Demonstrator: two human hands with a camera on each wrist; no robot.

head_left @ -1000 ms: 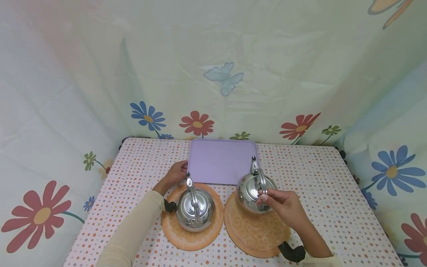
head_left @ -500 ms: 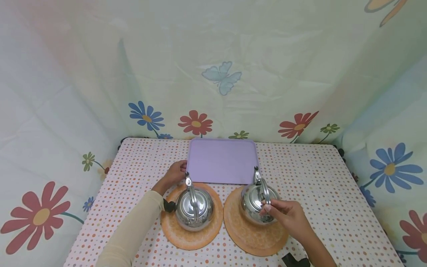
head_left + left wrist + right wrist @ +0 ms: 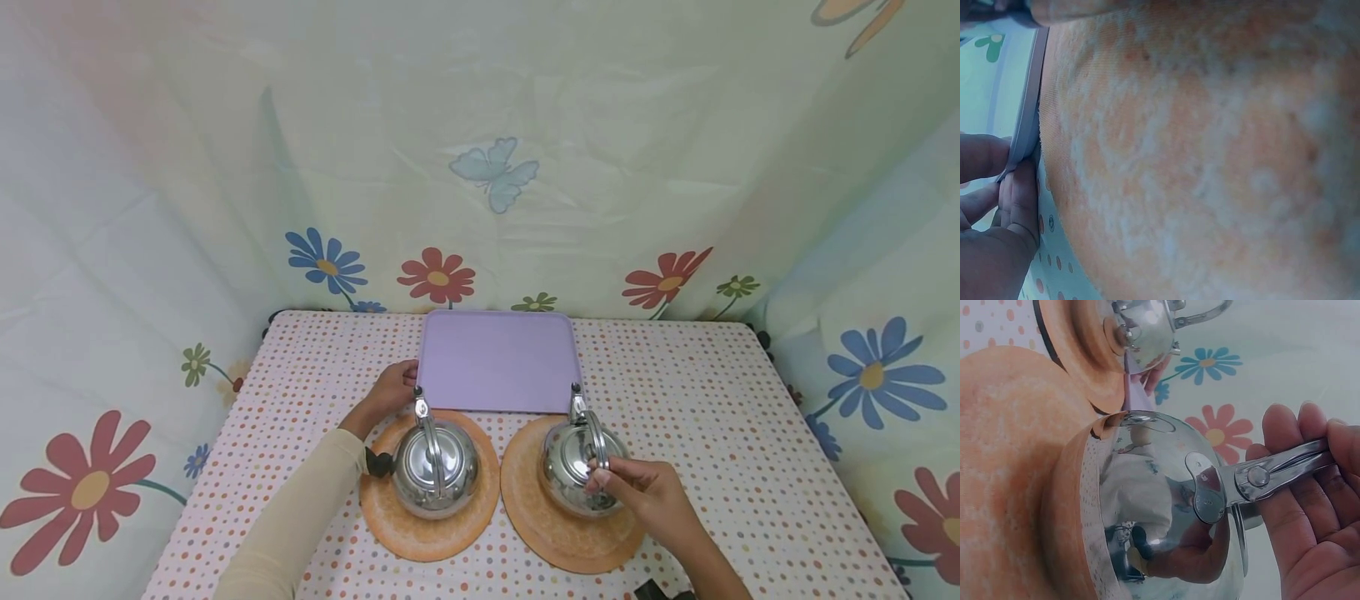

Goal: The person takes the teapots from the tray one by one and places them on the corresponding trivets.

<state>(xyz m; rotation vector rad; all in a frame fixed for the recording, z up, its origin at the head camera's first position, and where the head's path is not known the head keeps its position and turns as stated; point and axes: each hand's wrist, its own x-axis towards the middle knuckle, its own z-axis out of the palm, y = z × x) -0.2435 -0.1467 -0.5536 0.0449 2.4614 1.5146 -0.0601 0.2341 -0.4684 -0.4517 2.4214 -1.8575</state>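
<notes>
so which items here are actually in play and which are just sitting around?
In play: right kettle, handle held by right hand, on right mat; purple tray, corner pinched by left hand.
Idle: left kettle, left mat, dotted tablecloth.

No text, label, brand, number or sign can be read in any of the pictures. The two kettles show only plain shiny metal, and the tray, the mats and the dotted cloth carry no writing. The sheets behind the table have only printed flowers and butterflies, without words.
</notes>
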